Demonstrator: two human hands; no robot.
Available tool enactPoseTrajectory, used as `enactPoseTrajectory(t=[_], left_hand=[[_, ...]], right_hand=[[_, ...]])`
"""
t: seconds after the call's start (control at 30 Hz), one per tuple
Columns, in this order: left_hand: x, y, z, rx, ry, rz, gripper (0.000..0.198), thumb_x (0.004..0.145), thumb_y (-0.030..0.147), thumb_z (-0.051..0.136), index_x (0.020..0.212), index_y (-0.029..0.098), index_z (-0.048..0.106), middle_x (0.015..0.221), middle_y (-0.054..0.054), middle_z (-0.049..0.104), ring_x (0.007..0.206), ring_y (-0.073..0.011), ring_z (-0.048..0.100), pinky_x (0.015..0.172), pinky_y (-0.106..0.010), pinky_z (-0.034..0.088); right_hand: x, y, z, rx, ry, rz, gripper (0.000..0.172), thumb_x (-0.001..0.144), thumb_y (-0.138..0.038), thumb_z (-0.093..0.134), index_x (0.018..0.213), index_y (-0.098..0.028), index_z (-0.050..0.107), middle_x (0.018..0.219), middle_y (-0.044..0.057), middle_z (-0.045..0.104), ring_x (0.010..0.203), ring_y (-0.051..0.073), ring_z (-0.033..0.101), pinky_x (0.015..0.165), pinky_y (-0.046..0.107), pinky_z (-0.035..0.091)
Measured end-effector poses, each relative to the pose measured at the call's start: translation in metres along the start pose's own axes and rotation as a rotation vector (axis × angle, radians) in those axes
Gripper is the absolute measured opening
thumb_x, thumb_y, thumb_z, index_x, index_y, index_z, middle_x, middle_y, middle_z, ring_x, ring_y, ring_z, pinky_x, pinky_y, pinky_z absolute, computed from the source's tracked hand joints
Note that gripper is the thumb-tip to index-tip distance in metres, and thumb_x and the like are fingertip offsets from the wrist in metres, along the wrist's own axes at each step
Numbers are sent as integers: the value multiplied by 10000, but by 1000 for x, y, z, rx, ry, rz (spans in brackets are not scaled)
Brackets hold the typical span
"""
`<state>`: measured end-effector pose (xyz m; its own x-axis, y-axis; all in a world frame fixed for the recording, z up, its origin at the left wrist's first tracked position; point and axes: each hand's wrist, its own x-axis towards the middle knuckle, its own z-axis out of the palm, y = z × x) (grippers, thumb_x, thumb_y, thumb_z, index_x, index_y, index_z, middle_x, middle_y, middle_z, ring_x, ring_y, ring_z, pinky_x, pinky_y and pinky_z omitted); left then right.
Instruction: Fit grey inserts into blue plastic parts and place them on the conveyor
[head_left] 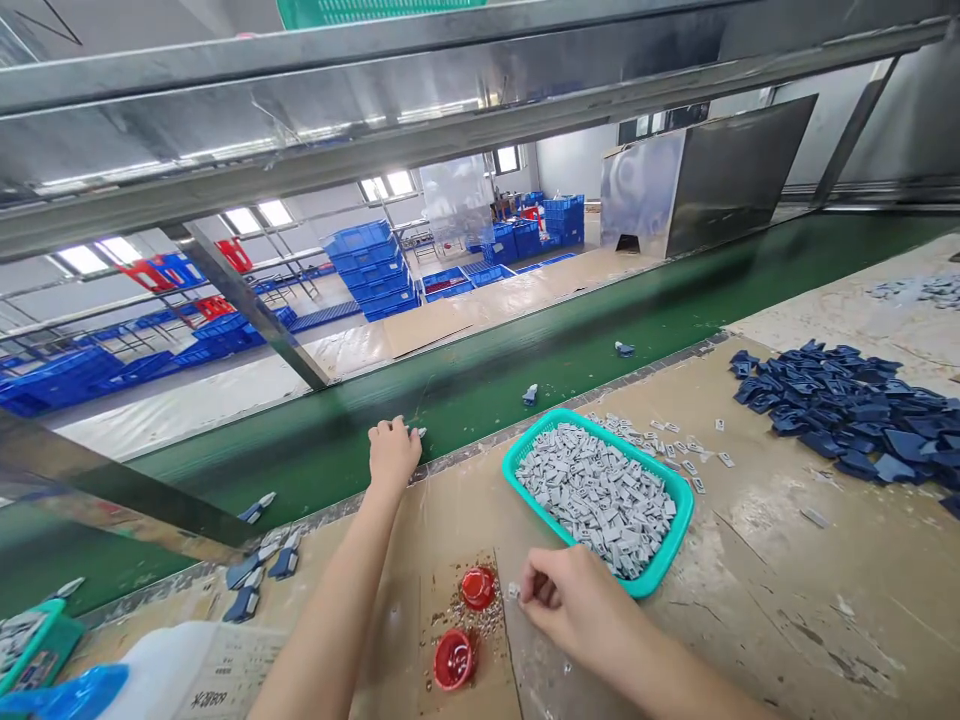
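Over the near edge of the green conveyor belt [465,385], my left hand [393,456] is closed around a part whose pale tip [421,432] shows beside the fingers. My right hand [559,597] pinches a small grey piece [514,591] at its fingertips, just left of a teal basket [679,545] full of similar grey pieces [596,490]. Two red cups [478,589] [454,659] stand between my arms, with tiny bits scattered around them. Blue parts with pale tips [530,395] [624,349] lie on the belt.
A heap of dark blue parts [855,410] lies at the right. Loose grey pieces surround the basket's far side. At the lower left are assembled parts [285,562], a white jug [199,665] and another teal basket [49,640]. Metal posts [251,305] and an overhead beam [450,110] cross the view.
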<state>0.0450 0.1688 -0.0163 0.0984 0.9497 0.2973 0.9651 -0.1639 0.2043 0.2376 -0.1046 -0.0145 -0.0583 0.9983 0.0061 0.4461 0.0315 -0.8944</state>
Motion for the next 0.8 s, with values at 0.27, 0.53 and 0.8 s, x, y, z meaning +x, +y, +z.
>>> enactPoseTrajectory(t=[0.27, 0.53, 0.8], left_hand=[[-25, 11, -11, -206, -131, 11, 319, 866, 304, 556, 1142, 144, 558, 1175, -106, 572, 1023, -230, 577, 855, -449, 481], [-146, 24, -69, -743, -167, 23, 316, 838, 403, 527, 1048, 171, 568, 1054, -106, 682, 977, -204, 650, 843, -319, 520], [-244, 6, -129, -1142, 95, -426, 367, 599, 250, 799, 909, 198, 609, 910, -59, 732, 917, -220, 680, 870, -331, 538]], right_hand=[[-1, -6, -8, 297, -98, 148, 202, 748, -281, 601, 854, -164, 728, 719, 67, 704, 642, 181, 642, 573, 278, 496], [-6, -3, -6, 169, -38, 65, 199, 814, -283, 549, 872, -170, 702, 787, 64, 718, 716, 189, 663, 637, 290, 504], [-15, -6, -23, -288, -125, 81, 169, 768, -210, 627, 931, -214, 671, 795, 27, 700, 733, 196, 636, 649, 293, 429]])
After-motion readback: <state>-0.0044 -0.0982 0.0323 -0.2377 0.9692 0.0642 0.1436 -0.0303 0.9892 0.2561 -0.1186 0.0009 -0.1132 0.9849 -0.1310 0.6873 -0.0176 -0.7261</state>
